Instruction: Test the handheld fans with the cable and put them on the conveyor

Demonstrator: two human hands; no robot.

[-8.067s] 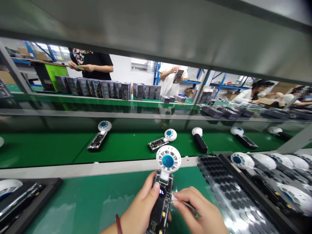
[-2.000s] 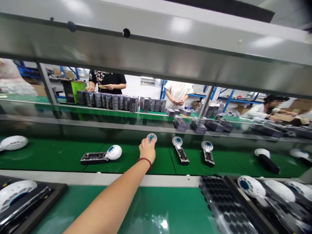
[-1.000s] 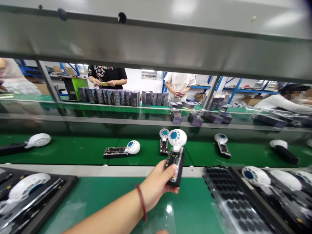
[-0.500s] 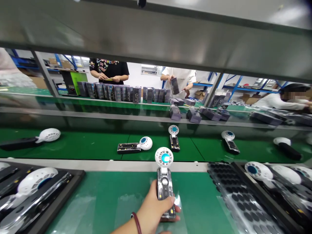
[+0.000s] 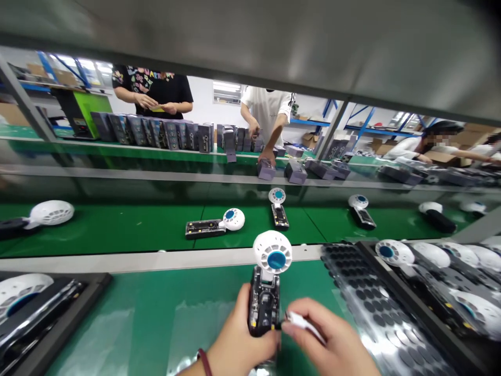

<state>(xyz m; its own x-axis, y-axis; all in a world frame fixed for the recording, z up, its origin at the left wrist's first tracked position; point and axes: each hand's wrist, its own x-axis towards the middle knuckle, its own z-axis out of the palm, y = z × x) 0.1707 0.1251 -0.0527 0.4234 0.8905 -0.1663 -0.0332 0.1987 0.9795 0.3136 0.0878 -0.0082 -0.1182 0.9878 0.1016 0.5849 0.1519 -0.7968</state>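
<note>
My left hand [image 5: 240,347] is wrapped round the black body of a handheld fan [image 5: 266,284], held upright above the green bench [image 5: 156,318]; its white round head with a blue centre points away from me. My right hand [image 5: 332,344] is closed in a pinch on a small white part [image 5: 299,319] right beside the fan's body. A sheet of black round pads [image 5: 368,308] lies just right of my hands.
Several unfinished fans [image 5: 215,224] lie on the green conveyor belt [image 5: 117,230] beyond the bench. Black trays with fans stand at the right [image 5: 442,282] and left [image 5: 35,313]. Dark boxes [image 5: 156,133] line the far shelf, where other people [image 5: 270,112] work.
My left hand reached to the belt, took a fan and brought it back over the bench. My right hand has come in beside it with a small white part.
</note>
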